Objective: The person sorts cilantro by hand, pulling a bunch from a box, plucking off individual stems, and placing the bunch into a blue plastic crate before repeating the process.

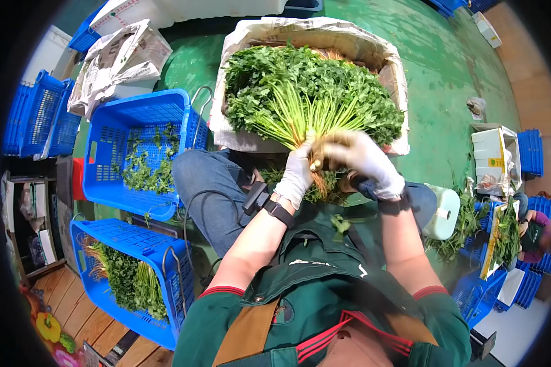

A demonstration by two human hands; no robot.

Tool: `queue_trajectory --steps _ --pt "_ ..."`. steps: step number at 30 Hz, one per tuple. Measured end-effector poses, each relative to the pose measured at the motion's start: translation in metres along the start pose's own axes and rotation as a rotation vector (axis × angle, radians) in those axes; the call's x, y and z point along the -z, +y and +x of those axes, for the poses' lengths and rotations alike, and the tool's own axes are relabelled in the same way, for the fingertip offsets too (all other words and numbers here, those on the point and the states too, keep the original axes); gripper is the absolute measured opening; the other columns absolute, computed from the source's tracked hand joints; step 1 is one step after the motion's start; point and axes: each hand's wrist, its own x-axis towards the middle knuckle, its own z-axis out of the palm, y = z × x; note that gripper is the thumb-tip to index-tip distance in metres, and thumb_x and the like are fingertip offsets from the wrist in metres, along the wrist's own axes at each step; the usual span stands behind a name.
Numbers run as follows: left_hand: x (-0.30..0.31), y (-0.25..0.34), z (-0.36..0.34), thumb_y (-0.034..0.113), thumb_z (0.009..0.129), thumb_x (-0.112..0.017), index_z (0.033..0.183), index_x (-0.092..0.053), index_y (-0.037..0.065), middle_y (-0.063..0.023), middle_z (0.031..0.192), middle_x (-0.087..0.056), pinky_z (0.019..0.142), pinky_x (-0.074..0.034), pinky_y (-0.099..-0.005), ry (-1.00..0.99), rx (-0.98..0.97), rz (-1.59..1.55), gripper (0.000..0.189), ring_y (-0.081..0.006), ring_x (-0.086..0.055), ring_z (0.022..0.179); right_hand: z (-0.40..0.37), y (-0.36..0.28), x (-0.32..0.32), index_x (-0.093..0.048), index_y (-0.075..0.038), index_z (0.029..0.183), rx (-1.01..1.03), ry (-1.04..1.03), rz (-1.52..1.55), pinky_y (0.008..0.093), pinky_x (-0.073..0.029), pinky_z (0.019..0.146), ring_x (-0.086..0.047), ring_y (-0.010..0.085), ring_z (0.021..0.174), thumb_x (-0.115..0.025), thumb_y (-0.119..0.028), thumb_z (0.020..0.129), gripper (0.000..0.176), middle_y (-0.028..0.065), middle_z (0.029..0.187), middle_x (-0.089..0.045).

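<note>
My left hand (295,177), in a white glove, is closed round the root end of a bunch of coriander (306,116). Its pale stems fan out away from me, and thin brownish roots (319,181) hang below the grip. Also gloved, my right hand (364,160) is at the same root end, its fingers smeared by motion. The leafy tops spread over a paper-lined box (245,142) in front of me, which holds more coriander with roots showing at the far side. Loose leaves lie on the floor beneath my hands.
On my left stand a blue crate (134,205) with scattered leaves and another blue crate (128,229) holding bunches. Stacked blue baskets (40,116) are farther left. A pale green container (444,213) sits by my right knee. Far right, a person (539,235) is among greens and crates.
</note>
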Motion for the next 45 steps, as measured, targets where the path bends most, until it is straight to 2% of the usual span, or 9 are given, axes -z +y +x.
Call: queue_trajectory --steps 3,9,14,25,30,36,41,43,45 --pt "0.009 -0.007 0.003 0.025 0.092 -0.055 0.095 -0.06 0.005 -0.0062 0.074 -0.064 0.038 -0.033 -0.0176 -0.059 0.059 0.156 0.021 -0.0083 -0.05 0.048 0.043 0.015 -0.004 -0.056 -0.007 0.119 0.412 0.431 -0.451 0.0316 -0.05 0.081 -0.065 0.0246 0.09 -0.066 -0.02 0.08 0.043 0.0115 0.103 -0.066" --pt "0.0 0.004 -0.007 0.029 0.096 -0.047 0.103 -0.057 0.003 -0.0094 0.079 -0.063 0.04 -0.033 -0.0172 0.008 -0.018 0.094 0.028 -0.0105 -0.052 0.053 0.051 0.046 0.002 -0.047 -0.016 0.131 0.231 0.48 -0.655 0.0344 -0.048 0.086 -0.059 0.0289 0.102 -0.072 -0.026 0.074 0.064 0.0127 0.116 -0.06" --pt "0.001 -0.005 -0.003 0.035 0.097 -0.044 0.103 -0.056 0.005 -0.0091 0.08 -0.064 0.039 -0.033 -0.0182 -0.04 -0.028 0.142 0.033 -0.0113 -0.055 0.054 0.055 0.034 0.002 -0.063 -0.016 0.114 0.03 0.465 -0.759 0.0367 -0.048 0.081 -0.06 0.0306 0.094 -0.074 -0.037 0.069 0.051 0.0124 0.103 -0.059" --pt "0.0 -0.001 -0.006 0.038 0.098 -0.04 0.103 -0.056 0.005 -0.0085 0.081 -0.064 0.04 -0.035 -0.0178 -0.111 -0.064 0.189 0.037 -0.0103 -0.054 0.054 0.062 0.02 0.001 -0.069 -0.013 0.1 0.033 0.313 -0.688 0.0364 -0.048 0.078 -0.059 0.0302 0.091 -0.072 -0.027 0.071 0.032 0.013 0.091 -0.06" --pt "-0.001 0.003 -0.006 0.043 0.097 -0.04 0.1 -0.058 0.007 -0.0076 0.075 -0.064 0.037 -0.032 -0.0179 -0.095 -0.035 0.129 0.041 -0.0097 -0.052 0.049 0.055 0.042 -0.003 -0.063 -0.004 0.076 0.301 0.564 -0.462 0.0341 -0.046 0.071 -0.058 0.0272 0.078 -0.068 -0.019 0.074 0.017 0.0116 0.08 -0.057" --pt "-0.005 0.006 -0.007 0.045 0.097 -0.039 0.099 -0.059 0.005 -0.0076 0.077 -0.065 0.037 -0.032 -0.018 -0.069 -0.05 0.096 0.044 -0.0097 -0.053 0.049 0.011 0.03 0.004 -0.063 -0.002 0.087 0.256 0.215 -0.055 0.0333 -0.047 0.071 -0.06 0.0276 0.076 -0.067 -0.018 0.078 0.018 0.0126 0.083 -0.06" --pt "-0.003 -0.003 -0.004 0.048 0.095 -0.04 0.101 -0.058 0.007 -0.0059 0.074 -0.064 0.037 -0.031 -0.018 -0.05 -0.085 0.163 0.046 -0.0089 -0.052 0.048 0.046 0.015 -0.002 -0.065 -0.007 0.106 0.445 0.446 -0.453 0.031 -0.049 0.078 -0.063 0.0272 0.093 -0.068 -0.019 0.077 0.032 0.0151 0.103 -0.065" --pt "0.001 -0.001 -0.005 0.049 0.095 -0.04 0.101 -0.057 0.008 -0.0057 0.074 -0.063 0.037 -0.031 -0.0177 -0.109 -0.11 0.216 0.046 -0.009 -0.052 0.048 0.066 0.008 0.004 -0.065 -0.009 0.108 0.009 0.221 -0.848 0.0305 -0.051 0.076 -0.066 0.026 0.087 -0.071 -0.019 0.071 0.039 0.0137 0.096 -0.067" --pt "-0.001 0.002 -0.008 0.049 0.095 -0.04 0.1 -0.057 0.008 -0.006 0.074 -0.063 0.038 -0.032 -0.0175 -0.122 -0.049 0.215 0.045 -0.0092 -0.052 0.049 0.07 -0.003 0.014 -0.066 0.0 0.1 -0.17 -0.013 -0.545 0.03 -0.054 0.064 -0.067 0.0188 0.063 -0.067 -0.01 0.074 0.028 0.0104 0.073 -0.068"
